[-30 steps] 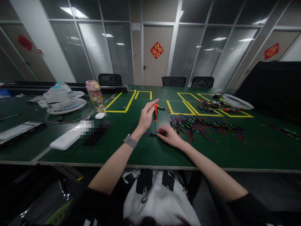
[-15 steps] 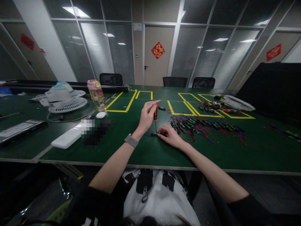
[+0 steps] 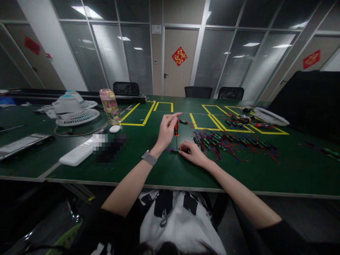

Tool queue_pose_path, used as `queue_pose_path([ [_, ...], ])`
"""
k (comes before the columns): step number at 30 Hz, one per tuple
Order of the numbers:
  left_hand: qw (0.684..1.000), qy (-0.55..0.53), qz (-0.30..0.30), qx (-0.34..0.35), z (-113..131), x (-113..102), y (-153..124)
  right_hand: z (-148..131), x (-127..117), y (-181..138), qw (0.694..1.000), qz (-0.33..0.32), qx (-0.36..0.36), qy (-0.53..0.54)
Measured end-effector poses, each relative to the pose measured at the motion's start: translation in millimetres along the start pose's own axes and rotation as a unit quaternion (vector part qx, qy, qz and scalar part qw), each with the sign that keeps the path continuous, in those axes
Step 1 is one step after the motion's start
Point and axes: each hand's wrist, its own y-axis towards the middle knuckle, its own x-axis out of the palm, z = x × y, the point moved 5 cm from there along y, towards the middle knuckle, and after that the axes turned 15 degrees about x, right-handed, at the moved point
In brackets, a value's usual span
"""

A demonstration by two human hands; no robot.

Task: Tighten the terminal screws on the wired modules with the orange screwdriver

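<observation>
My left hand [image 3: 168,130] is closed round the orange and black handle of a screwdriver [image 3: 176,129]. Its shaft points straight down, and the tip meets a small green circuit board [image 3: 174,150] lying on the table. My right hand [image 3: 191,152] pinches the right end of this board and rests on the tabletop; its fingertips partly hide the board. Thin wires stick out from the board's left side. Beyond the hands lies another small circuit board [image 3: 183,122] with wires.
A pile of wired circuit boards [image 3: 225,140] spreads to the right on the green table [image 3: 159,173]. On the left are a white fan [image 3: 77,117], a pink-lidded bottle [image 3: 110,108] and a long white device [image 3: 77,154]. A second screwdriver [image 3: 264,125] lies at the far right.
The whole view has shifted very slightly. Both hands, the screwdriver and the board keep the same positions relative to each other.
</observation>
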Motion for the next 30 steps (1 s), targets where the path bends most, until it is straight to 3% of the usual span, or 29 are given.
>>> queue_pose_path([
  [4,0.990,-0.132,-0.003,-0.054,-6.9,8.9,-1.3,-1.3,-1.1,-0.2,1.000,0.000,0.001,-0.001],
  [7,0.984,-0.157,0.036,-0.076,-11.4,8.7,-2.7,-1.9,-1.3,-0.5,1.000,0.000,0.000,0.000],
  [10,0.990,-0.111,0.056,-0.073,-12.9,3.8,-3.6,-1.1,-0.9,-0.5,1.000,-0.003,0.004,0.003],
  [15,0.999,0.031,0.036,0.010,-3.1,-3.3,-2.5,-0.7,-0.6,-0.3,1.000,-0.002,0.003,0.006],
  [18,0.999,0.043,0.025,0.013,-2.2,-2.5,-2.7,-1.3,-0.8,-0.2,1.000,0.000,0.000,0.005],
  [26,0.989,-0.137,0.005,-0.050,-10.0,9.3,-2.6,-0.9,-0.7,-0.4,1.000,0.000,-0.001,0.006],
  [30,0.987,-0.148,0.017,-0.055,-6.9,8.7,-3.3,-2.5,-1.0,-0.6,1.000,-0.001,-0.001,0.009],
])
